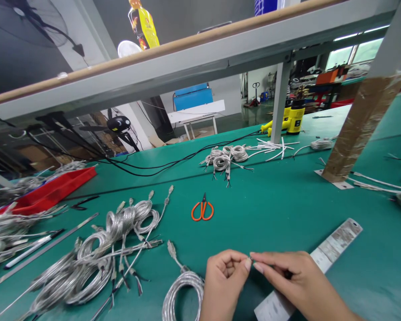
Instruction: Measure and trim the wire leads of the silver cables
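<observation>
My left hand [225, 281] and my right hand [292, 276] meet at the fingertips near the front of the table, both in a pinch. Something tiny and dark shows between them, too small to name. Right beside my left hand lies a coiled clear-jacketed silver USB cable [168, 296], its plug [171, 248] pointing away; the hand partly hides the coil. Beneath my right hand a flat metal ruler-like strip [337, 243] lies slantwise on the green mat. Orange-handled scissors [203, 211] rest farther back with closed blades.
A pile of coiled silver cables [120, 225] covers the left, near a red tray [53, 189]. At the back are smaller cable coils [222, 157], white tubes [277, 147] and yellow heat guns [294, 118]. A taped post [361, 125] stands at right; a shelf [200, 62] spans above.
</observation>
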`<state>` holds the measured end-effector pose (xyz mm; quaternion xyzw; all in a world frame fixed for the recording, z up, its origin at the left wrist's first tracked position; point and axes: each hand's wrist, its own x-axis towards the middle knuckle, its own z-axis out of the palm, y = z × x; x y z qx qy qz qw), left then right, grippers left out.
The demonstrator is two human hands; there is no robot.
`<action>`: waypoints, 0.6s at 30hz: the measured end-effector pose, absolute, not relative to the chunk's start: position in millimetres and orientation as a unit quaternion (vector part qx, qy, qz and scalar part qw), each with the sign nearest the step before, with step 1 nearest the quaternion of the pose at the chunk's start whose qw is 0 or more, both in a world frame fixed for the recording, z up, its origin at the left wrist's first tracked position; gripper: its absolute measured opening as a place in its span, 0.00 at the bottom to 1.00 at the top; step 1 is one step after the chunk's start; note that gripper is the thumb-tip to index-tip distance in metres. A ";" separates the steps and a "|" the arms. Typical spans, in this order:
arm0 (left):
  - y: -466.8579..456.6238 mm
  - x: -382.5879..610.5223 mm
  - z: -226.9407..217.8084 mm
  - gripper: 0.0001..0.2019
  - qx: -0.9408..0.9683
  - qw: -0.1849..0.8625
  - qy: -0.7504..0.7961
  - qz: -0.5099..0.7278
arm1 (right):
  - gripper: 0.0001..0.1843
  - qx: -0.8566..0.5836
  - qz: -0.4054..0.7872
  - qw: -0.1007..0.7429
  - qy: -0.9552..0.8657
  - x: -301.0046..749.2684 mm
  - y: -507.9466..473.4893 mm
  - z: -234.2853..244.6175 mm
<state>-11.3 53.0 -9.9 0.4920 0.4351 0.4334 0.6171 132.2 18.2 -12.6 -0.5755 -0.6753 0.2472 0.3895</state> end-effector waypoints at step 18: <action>50.1 -12.5 -18.1 0.13 0.544 0.589 0.433 0.412 | 0.17 -0.607 0.221 0.354 -0.676 132.1 17.0 -7.1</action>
